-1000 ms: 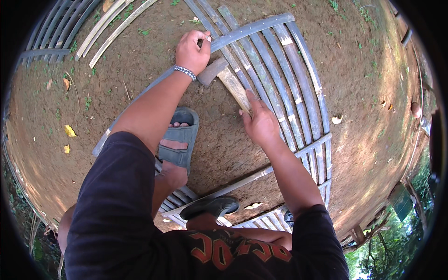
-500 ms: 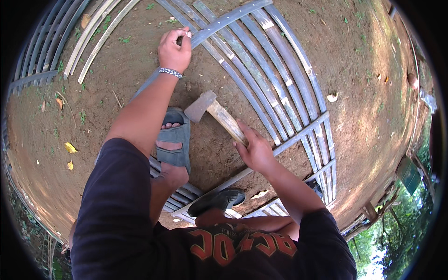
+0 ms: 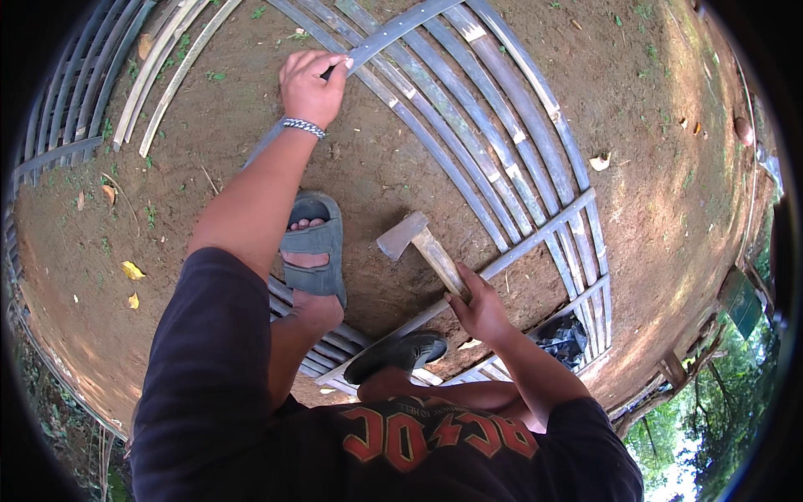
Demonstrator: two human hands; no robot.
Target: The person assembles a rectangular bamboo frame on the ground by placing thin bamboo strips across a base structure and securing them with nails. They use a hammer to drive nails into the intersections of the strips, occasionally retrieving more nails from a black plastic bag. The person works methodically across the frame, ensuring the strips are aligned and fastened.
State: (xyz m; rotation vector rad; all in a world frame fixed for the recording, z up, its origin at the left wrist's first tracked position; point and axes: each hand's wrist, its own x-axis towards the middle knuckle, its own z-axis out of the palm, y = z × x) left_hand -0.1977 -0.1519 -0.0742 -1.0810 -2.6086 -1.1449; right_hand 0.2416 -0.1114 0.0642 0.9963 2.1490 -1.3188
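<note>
Right hand (image 3: 483,314) clamps hatchet (image 3: 435,258) by handle, head (image 3: 403,235) beyond fingers (image 3: 473,282); left hand (image 3: 311,88) at crosspiece (image 3: 401,31), finger closure indeterminable.

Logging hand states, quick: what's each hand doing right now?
Left hand: curled at the crosswise slat; whether it pinches anything can't be told.
Right hand: closed, holding the hatchet.

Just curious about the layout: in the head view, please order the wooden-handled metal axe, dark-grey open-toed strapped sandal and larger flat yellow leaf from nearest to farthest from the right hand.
1. Axe: gripped in the right hand.
2. Sandal: farther left.
3. Leaf: far left.
</note>
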